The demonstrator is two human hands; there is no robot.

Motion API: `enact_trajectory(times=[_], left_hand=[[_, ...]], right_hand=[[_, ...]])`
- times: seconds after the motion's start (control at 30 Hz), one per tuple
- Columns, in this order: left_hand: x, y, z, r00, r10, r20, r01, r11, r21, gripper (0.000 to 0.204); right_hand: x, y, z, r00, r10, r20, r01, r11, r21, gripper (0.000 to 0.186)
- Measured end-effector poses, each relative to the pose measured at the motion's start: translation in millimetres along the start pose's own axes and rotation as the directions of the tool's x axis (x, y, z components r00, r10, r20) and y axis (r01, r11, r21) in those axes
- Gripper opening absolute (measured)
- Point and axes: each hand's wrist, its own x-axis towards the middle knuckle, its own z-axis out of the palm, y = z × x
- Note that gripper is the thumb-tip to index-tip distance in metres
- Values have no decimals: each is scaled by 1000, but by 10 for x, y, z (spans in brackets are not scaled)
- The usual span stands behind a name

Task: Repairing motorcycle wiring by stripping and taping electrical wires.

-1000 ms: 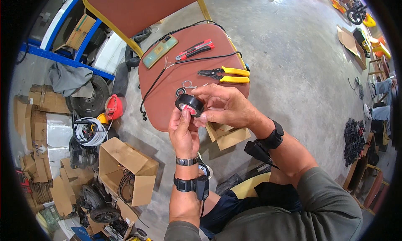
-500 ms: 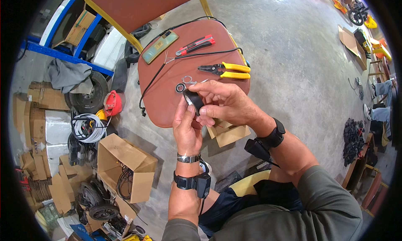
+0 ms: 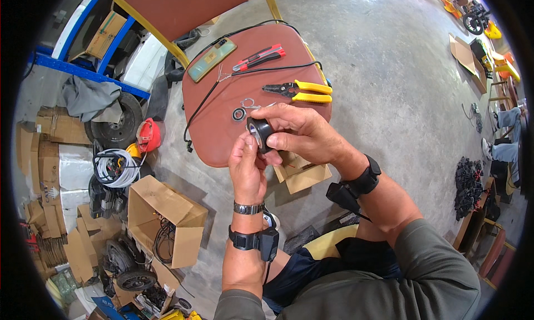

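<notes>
Head view: both hands on a roll of black tape [image 3: 260, 133], above the chair seat [image 3: 222, 131].
Light, rigid ring with a slick side; your right hand [image 3: 303, 136] pinches its rim from 3 o'clock, your left hand [image 3: 247, 167] fingertips pick at its face. Grip the rim.

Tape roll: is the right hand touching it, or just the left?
Touching. The head view shows the right hand with fingers wrapped over the black tape roll, while the left hand also pinches it from below, above the chair seat.

The left hand [image 3: 247, 167] is raised with its fingers curled and the thumb up. The right hand [image 3: 303, 133] reaches in from the right, fingers closed, touching the left fingertips.
</notes>
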Motion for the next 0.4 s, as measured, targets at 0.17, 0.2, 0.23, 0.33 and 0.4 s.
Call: enact_trajectory(times=[0.17,0.2,0.23,0.33,0.4], left_hand=[[10,28,25,995,40,-95,-32,996,88,30],[7,38,38,994,45,-99,-37,996,84,28],[4,41,44,993,50,-103,-42,996,79,26],[-4,0,16,990,62,-130,-52,995,80,28],[-13,-7,-9,988,90,-127,-76,991,112,29]], right_hand=[[-2,-29,26,1000,-2,19,2,1000,-17,38],[-3,-16,34,999,35,10,-36,998,52,36],[-7,-23,28,999,36,11,-36,998,52,36],[-11,-51,23,999,40,32,-36,992,-125,38],[-14,-45,63,996,58,67,-61,997,37,36]])
